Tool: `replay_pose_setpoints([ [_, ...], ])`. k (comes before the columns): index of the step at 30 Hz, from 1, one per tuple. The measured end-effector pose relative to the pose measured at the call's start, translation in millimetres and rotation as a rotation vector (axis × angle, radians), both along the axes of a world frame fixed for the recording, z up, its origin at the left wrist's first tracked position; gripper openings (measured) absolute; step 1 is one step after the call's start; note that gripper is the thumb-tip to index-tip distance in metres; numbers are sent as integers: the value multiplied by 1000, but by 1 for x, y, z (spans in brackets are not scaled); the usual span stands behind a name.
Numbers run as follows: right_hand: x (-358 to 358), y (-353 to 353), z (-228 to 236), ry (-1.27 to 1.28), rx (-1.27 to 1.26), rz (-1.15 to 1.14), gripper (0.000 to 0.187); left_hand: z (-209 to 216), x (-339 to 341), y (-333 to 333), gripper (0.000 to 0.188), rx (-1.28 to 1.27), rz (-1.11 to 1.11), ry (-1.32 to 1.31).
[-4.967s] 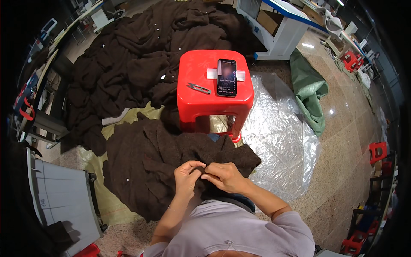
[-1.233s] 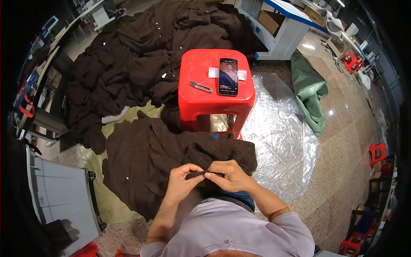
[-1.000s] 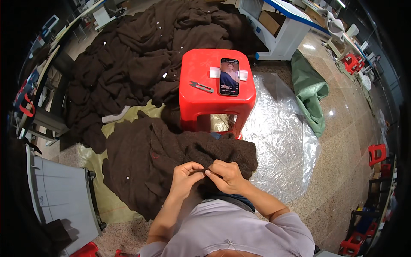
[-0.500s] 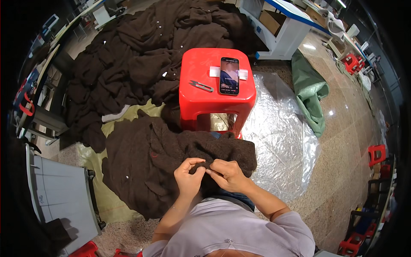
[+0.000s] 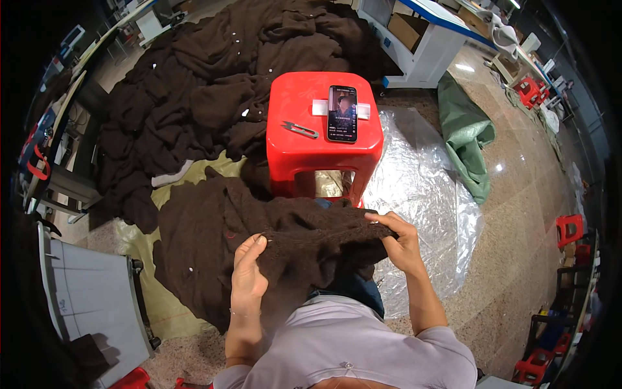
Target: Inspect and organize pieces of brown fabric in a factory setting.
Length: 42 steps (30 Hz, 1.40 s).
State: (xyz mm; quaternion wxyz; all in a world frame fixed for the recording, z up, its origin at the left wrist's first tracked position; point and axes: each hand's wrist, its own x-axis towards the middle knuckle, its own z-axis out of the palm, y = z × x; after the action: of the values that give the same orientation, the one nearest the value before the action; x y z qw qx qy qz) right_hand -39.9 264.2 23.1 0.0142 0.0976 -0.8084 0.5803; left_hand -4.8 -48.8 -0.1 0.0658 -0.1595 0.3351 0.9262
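Observation:
Dark brown fabric (image 5: 304, 259) lies over my lap and spreads to the left across the floor covering. My left hand (image 5: 249, 262) pinches its edge between thumb and fingers. At the other end of the same edge, my right hand (image 5: 400, 243) grips the fabric, so a strip is stretched between both hands. A small white bit shows by the right fingers; I cannot make out what it is. On the red stool (image 5: 324, 152) just beyond lie thread snips (image 5: 300, 129) and a phone (image 5: 342, 113) with its screen lit.
A large heap of brown fabric (image 5: 194, 78) covers the floor beyond and left of the stool. A grey bin (image 5: 97, 292) stands at the near left. Clear plastic sheeting (image 5: 421, 220) and a green sack (image 5: 463, 136) lie to the right. A white-and-blue workstation (image 5: 421, 52) is at the back.
My hands were close together over the fabric; now they are far apart, left hand to the left, right hand to the right and upward, with the edge drawn out between them.

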Motion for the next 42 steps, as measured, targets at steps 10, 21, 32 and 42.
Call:
replay_pose_setpoints([
  [10,10,-31,15,368,103,19,36,16,1,15,7,-533,37,143],
  [21,25,-90,7,797,317,101,13,4,12,44,8,-327,-150,110],
  [32,25,-94,0,730,347,89,15,-3,15,43,15,-484,-51,268],
  [42,-3,-69,14,-3,164,637,32,-8,13,27,15,-712,-295,388],
])
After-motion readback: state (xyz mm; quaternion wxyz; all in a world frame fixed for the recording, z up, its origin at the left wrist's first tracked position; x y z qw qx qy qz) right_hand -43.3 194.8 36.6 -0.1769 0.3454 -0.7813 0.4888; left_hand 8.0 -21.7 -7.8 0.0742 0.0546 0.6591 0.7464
